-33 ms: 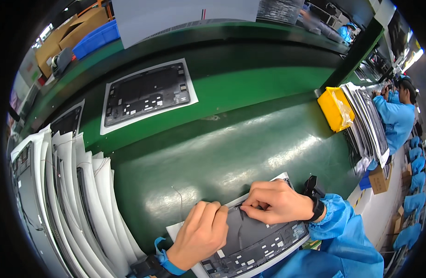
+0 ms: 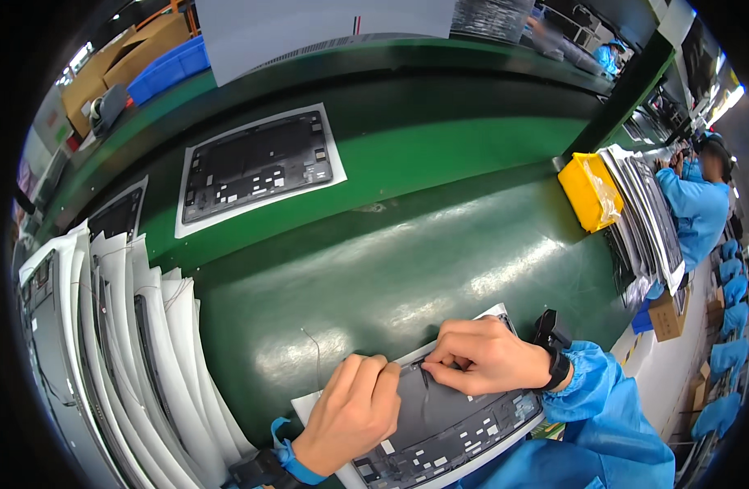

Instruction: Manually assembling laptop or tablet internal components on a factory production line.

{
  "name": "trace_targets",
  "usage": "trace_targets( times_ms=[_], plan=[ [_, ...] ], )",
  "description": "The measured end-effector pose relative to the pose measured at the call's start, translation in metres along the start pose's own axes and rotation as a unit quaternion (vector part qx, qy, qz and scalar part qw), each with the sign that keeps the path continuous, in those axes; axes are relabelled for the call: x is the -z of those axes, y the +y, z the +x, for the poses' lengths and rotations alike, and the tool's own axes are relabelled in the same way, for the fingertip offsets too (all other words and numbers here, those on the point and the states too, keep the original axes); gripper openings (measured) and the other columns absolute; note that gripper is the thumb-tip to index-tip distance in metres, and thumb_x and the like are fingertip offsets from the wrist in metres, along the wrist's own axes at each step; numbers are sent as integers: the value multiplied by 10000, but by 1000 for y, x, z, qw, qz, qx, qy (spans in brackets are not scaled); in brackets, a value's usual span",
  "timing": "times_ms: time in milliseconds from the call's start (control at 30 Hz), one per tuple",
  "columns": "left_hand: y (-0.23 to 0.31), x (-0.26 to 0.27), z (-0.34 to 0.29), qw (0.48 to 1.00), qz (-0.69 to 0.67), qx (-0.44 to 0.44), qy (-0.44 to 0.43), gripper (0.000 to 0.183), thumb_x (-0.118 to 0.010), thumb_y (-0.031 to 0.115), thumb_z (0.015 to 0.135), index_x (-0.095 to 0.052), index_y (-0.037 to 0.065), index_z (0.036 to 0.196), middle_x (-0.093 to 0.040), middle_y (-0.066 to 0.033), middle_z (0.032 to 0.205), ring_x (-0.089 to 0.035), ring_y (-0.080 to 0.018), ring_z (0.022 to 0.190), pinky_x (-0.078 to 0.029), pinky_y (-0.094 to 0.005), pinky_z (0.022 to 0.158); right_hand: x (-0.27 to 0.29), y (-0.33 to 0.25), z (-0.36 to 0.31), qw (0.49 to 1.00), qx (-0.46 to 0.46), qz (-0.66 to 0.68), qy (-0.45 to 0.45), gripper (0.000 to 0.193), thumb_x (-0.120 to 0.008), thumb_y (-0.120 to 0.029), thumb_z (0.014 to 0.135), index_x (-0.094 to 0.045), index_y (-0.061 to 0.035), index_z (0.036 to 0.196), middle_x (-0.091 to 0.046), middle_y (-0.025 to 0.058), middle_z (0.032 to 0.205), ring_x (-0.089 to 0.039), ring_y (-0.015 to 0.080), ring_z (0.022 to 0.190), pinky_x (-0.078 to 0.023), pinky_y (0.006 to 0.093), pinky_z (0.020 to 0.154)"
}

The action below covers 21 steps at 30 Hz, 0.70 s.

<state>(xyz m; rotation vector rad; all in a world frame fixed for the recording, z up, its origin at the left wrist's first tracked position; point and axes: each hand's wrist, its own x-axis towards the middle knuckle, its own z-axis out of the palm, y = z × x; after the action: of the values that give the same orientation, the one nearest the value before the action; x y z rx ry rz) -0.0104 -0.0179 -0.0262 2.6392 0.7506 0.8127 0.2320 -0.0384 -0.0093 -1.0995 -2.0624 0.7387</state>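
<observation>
A dark tablet-like housing panel [image 2: 427, 424] with several small white pads lies on a white sheet [image 2: 305, 405] near the table's front edge. Over its far left part, my left hand [image 2: 354, 411] is closed, its fingertips curled down and hidden. A thin wire [image 2: 318, 359] comes out beside that hand and curves away across the table. My right hand [image 2: 493, 359] pinches at the panel's far edge. Something small and dark shows at its fingertips, too small to name. From there a thin dark strand [image 2: 424, 399] runs down over the panel.
Upright panels between white sheets [image 2: 138, 350] crowd the left. Another panel [image 2: 256, 163] lies on a sheet on the far ledge. At the right stand a yellow bin [image 2: 590, 193] and more stacked panels [image 2: 647, 216], with a co-worker in blue [image 2: 692, 208] beyond.
</observation>
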Motion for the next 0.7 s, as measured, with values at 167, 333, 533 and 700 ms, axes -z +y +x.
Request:
trace_targets(
  times_ms=[167, 333, 533, 700],
  plan=[
    [0, 0, 4, 1000, 3, -2, -10, 359, -705, 10, 706, -672, -105, 1045, -609, -168, 1008, -604, -299, 893, -543, -364, 794, 5, -4, 3, 998, -57, 8, -12, 153, -768, -22, 809, -622, -5, 770, -597, 84, 704, -634, 230, 561, -479, 343, 500],
    [3, -2, 11, 999, -35, -5, 7, 375, -707, -36, 666, -703, -55, 1040, -604, -153, 971, -581, -306, 820, -514, -383, 711, 14, 2, 13, 991, -121, 49, -42, 151, -777, -35, 795, -633, 7, 776, -602, 95, 666, -623, 248, 555, -468, 358, 522],
    [7, 0, 17, 999, -6, -13, -41, 388, -732, 32, 721, -733, 29, 1109, -609, -120, 1055, -592, -257, 905, -477, -363, 746, 23, 9, 15, 989, -120, 65, -63, 101, -759, -37, 792, -672, 16, 792, -597, 104, 643, -597, 266, 584, -463, 378, 557],
    [8, -2, 18, 999, 1, -3, -49, 407, -737, 43, 708, -734, 34, 1114, -607, -111, 1062, -582, -263, 902, -472, -372, 748, 21, 17, 2, 998, -47, 41, -25, 82, -790, -41, 809, -729, -12, 855, -576, 51, 683, -569, 179, 527, -457, 324, 497]
  ],
)
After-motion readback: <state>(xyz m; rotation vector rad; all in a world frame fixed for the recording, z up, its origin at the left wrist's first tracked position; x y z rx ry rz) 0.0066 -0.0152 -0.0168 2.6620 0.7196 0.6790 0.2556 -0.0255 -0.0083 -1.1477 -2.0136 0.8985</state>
